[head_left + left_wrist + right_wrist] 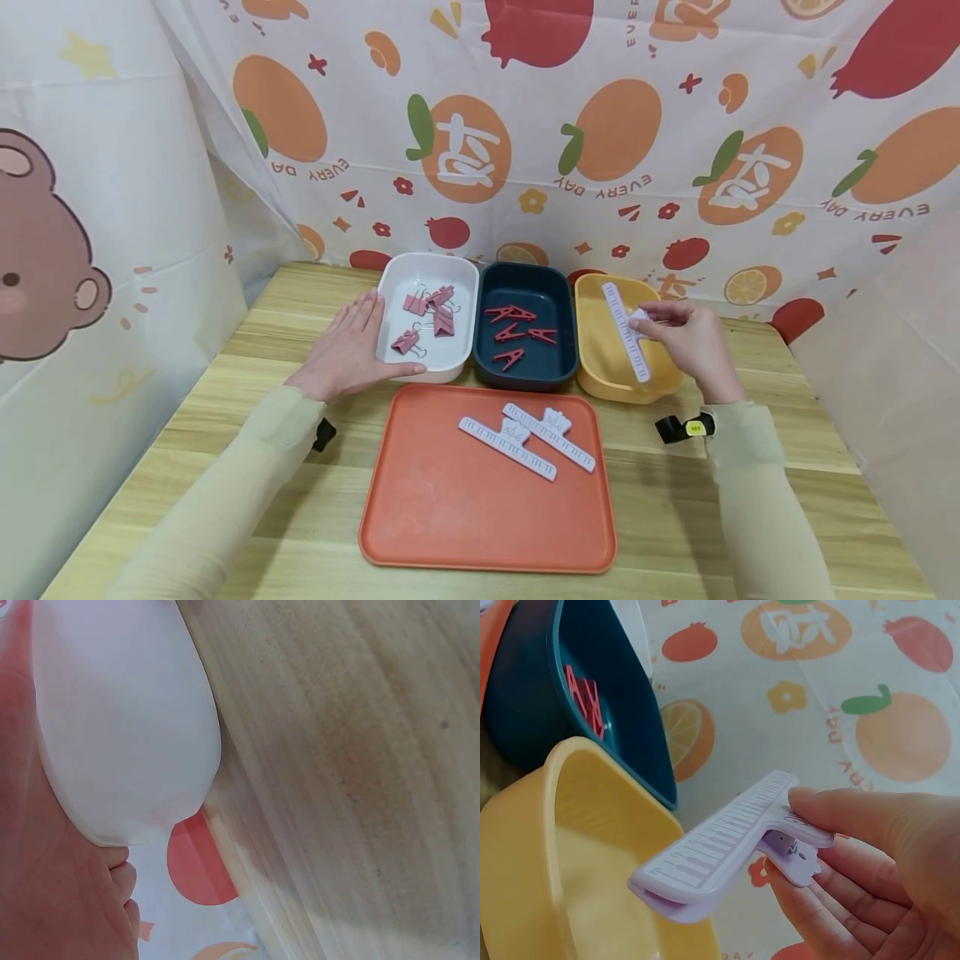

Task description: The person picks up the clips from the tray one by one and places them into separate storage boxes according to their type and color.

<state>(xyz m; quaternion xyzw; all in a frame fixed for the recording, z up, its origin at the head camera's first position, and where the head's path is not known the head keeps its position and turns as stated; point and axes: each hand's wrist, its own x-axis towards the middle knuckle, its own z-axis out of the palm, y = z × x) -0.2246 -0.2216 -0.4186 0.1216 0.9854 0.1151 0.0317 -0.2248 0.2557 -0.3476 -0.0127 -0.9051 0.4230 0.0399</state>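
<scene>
My right hand (692,340) pinches a long pale purple clip (712,847) by its handle, thumb on one side and fingers on the other. The clip has a piano-key pattern and hangs over the yellow bin (600,377). Straight fingers of my left hand (348,350) rest along the near left side of the white bin (393,275), which holds several pink binder clips (442,321). Two more piano-key clips, one on the left (507,448) and one on the right (551,435), lie on the orange tray (450,517).
Between the white and yellow bins stands a dark blue bin (525,283) with several red clothespins (510,333). All three bins stand in a row behind the tray on a wooden table (300,517). A fruit-printed cloth (525,183) hangs behind them.
</scene>
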